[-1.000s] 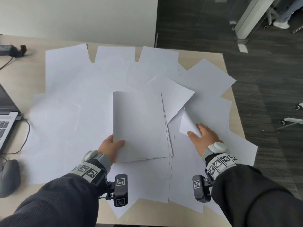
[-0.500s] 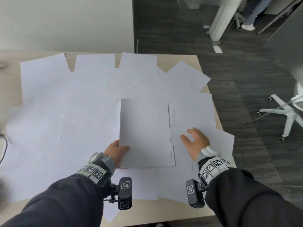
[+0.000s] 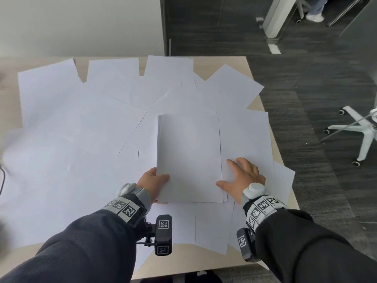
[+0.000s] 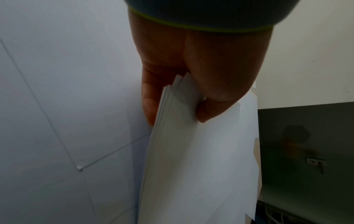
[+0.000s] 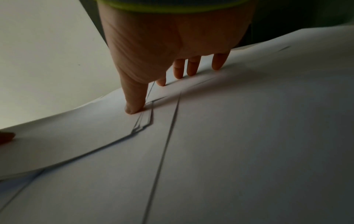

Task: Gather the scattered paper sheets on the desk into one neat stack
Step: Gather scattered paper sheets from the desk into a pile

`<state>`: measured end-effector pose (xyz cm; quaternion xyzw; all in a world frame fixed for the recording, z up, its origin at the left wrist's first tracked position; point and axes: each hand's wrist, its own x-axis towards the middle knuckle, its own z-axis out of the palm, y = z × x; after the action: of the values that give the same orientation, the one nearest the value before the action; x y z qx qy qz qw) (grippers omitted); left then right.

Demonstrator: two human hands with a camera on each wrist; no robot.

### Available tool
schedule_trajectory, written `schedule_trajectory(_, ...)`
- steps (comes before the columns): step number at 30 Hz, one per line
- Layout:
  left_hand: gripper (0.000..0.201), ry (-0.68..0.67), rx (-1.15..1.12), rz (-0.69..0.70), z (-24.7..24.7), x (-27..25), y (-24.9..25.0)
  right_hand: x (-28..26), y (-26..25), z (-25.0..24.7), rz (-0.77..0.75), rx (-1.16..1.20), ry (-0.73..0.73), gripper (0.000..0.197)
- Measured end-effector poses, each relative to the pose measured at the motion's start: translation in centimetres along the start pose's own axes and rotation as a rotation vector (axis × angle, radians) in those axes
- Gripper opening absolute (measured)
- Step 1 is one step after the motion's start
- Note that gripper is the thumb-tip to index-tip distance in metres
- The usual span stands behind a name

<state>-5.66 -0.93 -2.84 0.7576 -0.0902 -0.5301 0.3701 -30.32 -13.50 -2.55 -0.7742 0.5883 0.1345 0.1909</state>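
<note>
The left hand [image 3: 153, 180] pinches the stack [image 3: 188, 158]; the right hand [image 3: 243, 176] lies flat, fingers [image 5: 193, 66] apart, on a sheet [image 3: 246, 139] just right of it, probably next.

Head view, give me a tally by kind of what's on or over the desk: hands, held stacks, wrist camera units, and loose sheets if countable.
Hands: 2 (left hand, right hand)
Held stack: 1
Wrist camera units: 2 ()
Loose sheets: overlap too much to count
Total counted: 5
</note>
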Motion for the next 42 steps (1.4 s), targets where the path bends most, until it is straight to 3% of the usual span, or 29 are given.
schedule_trajectory(8, 0.023, -0.009, 0.008, 0.053, 1.0, 0.1, 0.6, 0.2, 1.7, -0.7, -0.029, 0.089, 0.079, 0.060)
schedule_trajectory(11, 0.026, -0.021, 0.009, 0.083, 1.7, -0.1, 1.1, 0.3, 3.0, -1.1, 0.058, 0.090, 0.023, 0.064)
schedule_trajectory(17, 0.028, -0.094, -0.005, 0.098, 3.9, -0.5, 1.9, -1.2, 3.9, -0.3, -0.082, 0.181, 0.010, 0.072)
schedule_trajectory(22, 0.025, -0.131, -0.004, 0.069, 5.7, -0.4, 2.1, -2.6, 4.2, -1.2, -0.183, 0.450, -0.001, 0.072)
schedule_trajectory(25, 0.024, -0.129, 0.001, 0.054, 6.5, -0.3, 2.1, -1.9, 5.3, -1.0, -0.116, 0.365, 0.154, 0.070)
schedule_trajectory(28, 0.026, -0.138, 0.007, 0.037, 7.3, -0.2, 2.1, -1.3, 6.2, -1.1, 0.065, 0.296, 0.077, 0.071)
schedule_trajectory(33, 0.027, -0.144, 0.026, 0.046, 8.8, 0.0, 2.3, -1.8, 6.7, -0.6, -0.072, 0.254, 0.007, 0.069)
schedule_trajectory(38, 0.025, -0.164, 0.042, 0.064, 10.4, 0.1, 2.5, -1.8, 7.6, -1.4, 0.033, 0.278, 0.014, 0.071)
schedule_trajectory(42, 0.021, -0.159, 0.026, 0.042, 11.3, 0.6, 2.7, -2.2, 8.0, -2.4, -0.043, 0.317, 0.001, 0.069)
